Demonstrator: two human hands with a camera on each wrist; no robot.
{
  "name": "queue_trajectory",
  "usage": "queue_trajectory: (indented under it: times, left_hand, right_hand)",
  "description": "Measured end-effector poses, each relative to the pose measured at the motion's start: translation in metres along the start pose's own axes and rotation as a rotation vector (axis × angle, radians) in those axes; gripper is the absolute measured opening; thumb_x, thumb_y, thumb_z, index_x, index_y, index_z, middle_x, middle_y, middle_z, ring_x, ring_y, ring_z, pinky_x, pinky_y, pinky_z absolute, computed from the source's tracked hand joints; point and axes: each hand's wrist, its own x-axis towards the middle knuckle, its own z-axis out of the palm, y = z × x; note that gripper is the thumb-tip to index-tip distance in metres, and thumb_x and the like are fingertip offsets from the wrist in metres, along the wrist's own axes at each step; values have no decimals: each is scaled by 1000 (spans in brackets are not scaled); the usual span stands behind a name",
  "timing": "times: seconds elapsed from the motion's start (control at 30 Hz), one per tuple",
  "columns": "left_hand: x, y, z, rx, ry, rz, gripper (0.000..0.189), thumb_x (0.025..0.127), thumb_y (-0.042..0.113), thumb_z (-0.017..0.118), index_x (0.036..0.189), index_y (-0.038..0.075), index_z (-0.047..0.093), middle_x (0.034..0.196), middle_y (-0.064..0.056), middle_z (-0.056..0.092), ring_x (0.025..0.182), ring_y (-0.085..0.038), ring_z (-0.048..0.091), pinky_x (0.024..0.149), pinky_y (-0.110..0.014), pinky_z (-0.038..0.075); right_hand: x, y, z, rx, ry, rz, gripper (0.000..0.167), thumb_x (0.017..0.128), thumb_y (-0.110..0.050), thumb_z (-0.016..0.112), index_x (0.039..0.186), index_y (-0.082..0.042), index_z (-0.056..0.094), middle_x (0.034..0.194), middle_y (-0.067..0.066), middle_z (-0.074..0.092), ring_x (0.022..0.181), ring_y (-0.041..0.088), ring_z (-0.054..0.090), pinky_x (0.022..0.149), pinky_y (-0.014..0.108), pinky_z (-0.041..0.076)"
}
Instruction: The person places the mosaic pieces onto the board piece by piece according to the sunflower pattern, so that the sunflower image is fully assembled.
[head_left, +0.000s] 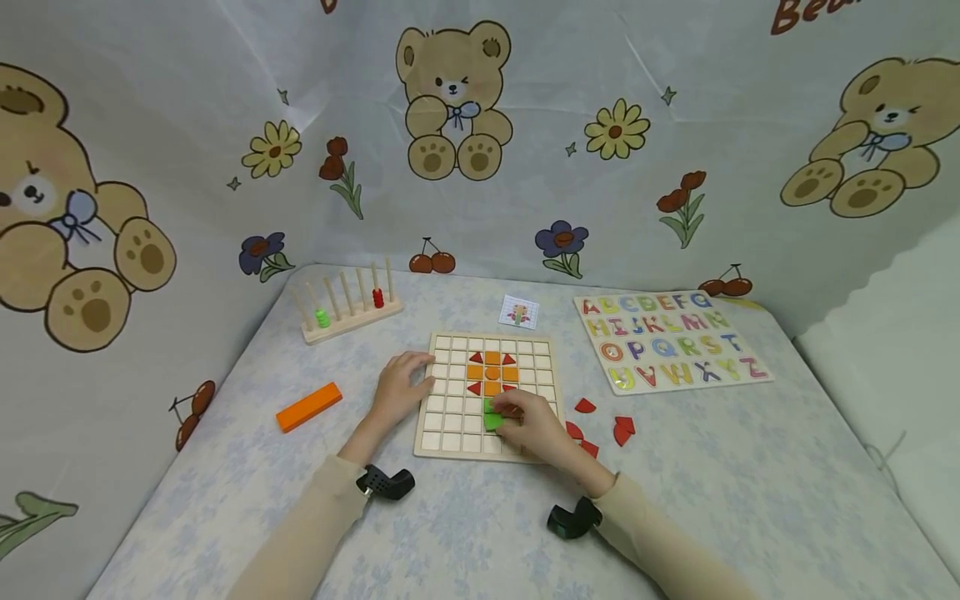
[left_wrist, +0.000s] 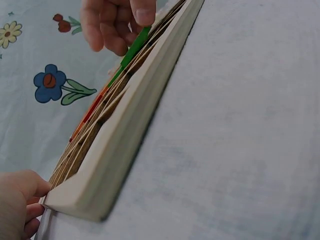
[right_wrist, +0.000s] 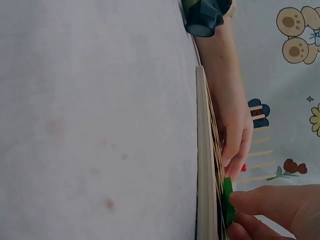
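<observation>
A square wooden grid board (head_left: 453, 443) lies on the table with orange and red pieces set in its squares. In the head view, my left hand (head_left: 397, 387) rests at the board's left edge; its fingertips touch the edge near the corner in the left wrist view. Over the lower middle of the grid, my right hand (head_left: 536, 425) pinches a green piece (right_wrist: 228, 200) between thumb and fingers. Another green piece (head_left: 488, 405) shows just above it on the grid. An orange round piece (head_left: 492, 373) sits amid orange squares (head_left: 476, 372), with red triangles (head_left: 476, 388) at the corners.
Loose red pieces (head_left: 585, 406) lie right of the board. Behind it is a small pattern card (head_left: 519, 312). An alphabet board (head_left: 675, 342) stands to the right, a peg rack (head_left: 352, 317) with green and red rings at back left, and an orange block (head_left: 309, 407) left.
</observation>
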Motion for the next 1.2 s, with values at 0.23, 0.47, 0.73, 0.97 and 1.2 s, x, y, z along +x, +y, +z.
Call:
queue_trajectory:
  times: [0.23,0.47,0.73,0.97,1.2]
  left_hand:
    - [0,0,-1,9,6,11,39,95,22,64,132,12,63,137,-9,59,131,-30,48,113,-57,34]
    - [0,1,-1,8,10,8,38,95,21,64,132,11,63,137,-9,59,132,-31,47,114,-57,32]
    - [0,1,-1,10,9,6,38,95,22,64,132,10,63,137,-10,59,133,-32,46,114,-58,32]
    - [0,1,-1,10,14,15,38,95,22,64,132,11,63,136,-10,59,132,-32,47,113,-58,33]
    - [0,1,-1,4,6,14,38,95,21,64,132,11,63,137,-10,59,133,-32,46,114,-59,32]
  right_hand:
    - [5,1,3,13,-24,12,26,82,4,73,107,3,70,93,11,68,83,16,59,73,22,51]
    - [-11,2,-9,5,25,11,22,84,3,71,106,3,71,93,11,69,84,17,59,73,21,52]
    - [-52,11,-41,-64,96,47,24,83,4,73,107,4,69,86,7,68,75,4,57,66,20,52]
    - [-94,22,-60,-137,39,99,38,75,3,80,111,2,69,91,6,68,77,5,57,68,22,53]
    - [-113,28,-60,-211,60,117,43,75,1,81,115,-7,69,101,-2,67,90,9,62,80,22,55]
